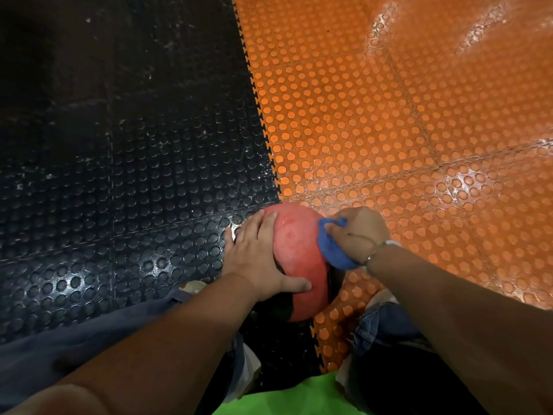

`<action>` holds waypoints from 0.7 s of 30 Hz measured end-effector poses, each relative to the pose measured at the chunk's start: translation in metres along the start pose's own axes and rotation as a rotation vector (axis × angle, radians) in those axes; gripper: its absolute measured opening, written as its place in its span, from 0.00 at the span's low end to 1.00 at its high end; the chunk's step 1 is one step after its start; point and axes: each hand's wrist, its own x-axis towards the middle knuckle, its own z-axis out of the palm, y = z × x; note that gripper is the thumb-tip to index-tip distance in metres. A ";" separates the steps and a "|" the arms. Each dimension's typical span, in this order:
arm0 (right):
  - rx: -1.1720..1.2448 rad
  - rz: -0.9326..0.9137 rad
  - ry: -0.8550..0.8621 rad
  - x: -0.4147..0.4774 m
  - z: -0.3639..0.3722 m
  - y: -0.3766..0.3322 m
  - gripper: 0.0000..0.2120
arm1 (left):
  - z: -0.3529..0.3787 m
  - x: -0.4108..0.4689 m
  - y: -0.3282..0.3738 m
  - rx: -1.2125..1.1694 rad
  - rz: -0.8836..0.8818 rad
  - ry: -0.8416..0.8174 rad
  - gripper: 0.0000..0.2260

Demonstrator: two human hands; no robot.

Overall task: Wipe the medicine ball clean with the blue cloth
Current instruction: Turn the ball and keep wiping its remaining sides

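Pressing blue cloth [335, 250] on red medicine ball [296, 253], both hands engaged

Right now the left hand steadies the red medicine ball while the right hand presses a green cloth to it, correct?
Not quite: the cloth is blue, not green, as the head view shows. The left hand does steady the red medicine ball while the right hand presses the cloth to it.
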 end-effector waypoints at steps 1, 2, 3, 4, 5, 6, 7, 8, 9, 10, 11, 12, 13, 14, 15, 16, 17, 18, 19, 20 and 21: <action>0.003 0.057 -0.025 0.000 -0.003 0.002 0.12 | 0.002 -0.003 0.000 -0.006 0.005 0.002 0.62; -0.003 0.051 -0.041 -0.001 -0.002 0.001 0.13 | 0.003 -0.004 0.001 -0.003 0.011 0.002 0.62; -0.010 -0.007 -0.031 -0.004 0.000 -0.006 0.12 | 0.003 -0.004 0.002 0.008 0.017 0.002 0.62; -0.022 -0.089 -0.030 -0.010 0.004 -0.015 0.12 | 0.003 -0.002 0.002 0.020 0.023 0.001 0.62; -0.027 -0.167 -0.044 -0.016 0.008 -0.023 0.12 | 0.002 -0.001 0.001 0.028 0.029 -0.004 0.62; -0.014 -0.208 -0.069 -0.018 0.012 -0.029 0.12 | 0.001 0.001 0.000 0.034 0.034 -0.010 0.62; 0.014 -0.187 -0.089 -0.016 0.012 -0.030 0.11 | 0.001 0.001 0.000 0.035 0.040 -0.016 0.62; 0.068 -0.106 -0.104 -0.008 0.009 -0.024 0.10 | 0.001 0.001 -0.001 0.033 0.046 -0.024 0.62; 0.131 -0.014 -0.092 0.000 0.005 -0.016 0.09 | 0.001 0.000 0.000 0.026 0.050 -0.030 0.62; 0.176 0.074 -0.064 0.006 0.000 -0.007 0.08 | 0.001 -0.001 0.001 0.020 0.055 -0.030 0.63; 0.193 0.130 -0.040 0.008 -0.004 0.001 0.07 | 0.003 -0.002 0.002 0.018 0.062 -0.027 0.63; 0.182 0.140 -0.030 0.008 -0.004 0.006 0.07 | 0.004 -0.002 0.003 0.020 0.068 -0.022 0.63; 0.148 0.102 -0.018 0.006 -0.001 0.006 0.07 | 0.004 -0.002 0.004 0.028 0.073 -0.017 0.63; 0.099 0.042 -0.019 0.001 0.003 0.002 0.08 | 0.004 0.000 0.004 0.037 0.078 -0.013 0.63; 0.061 -0.031 -0.028 -0.005 0.007 -0.003 0.08 | 0.004 0.001 0.004 0.044 0.082 -0.013 0.62; 0.046 -0.088 -0.054 -0.009 0.009 -0.007 0.08 | 0.004 0.001 0.003 0.049 0.087 -0.014 0.62; 0.057 -0.130 -0.081 -0.011 0.011 -0.007 0.08 | 0.005 0.001 0.002 0.051 0.093 -0.017 0.62; 0.110 -0.121 -0.110 -0.010 0.009 -0.005 0.07 | 0.004 0.000 0.002 0.049 0.101 -0.021 0.62; 0.212 -0.058 -0.124 -0.005 0.004 -0.001 0.05 | 0.004 0.000 0.002 0.037 0.111 -0.022 0.62; 0.318 0.044 -0.117 0.000 -0.001 0.003 0.04 | 0.005 0.000 0.002 0.019 0.122 -0.016 0.62; 0.377 0.151 -0.095 0.006 -0.004 0.008 0.04 | 0.006 0.000 0.002 -0.001 0.131 -0.005 0.62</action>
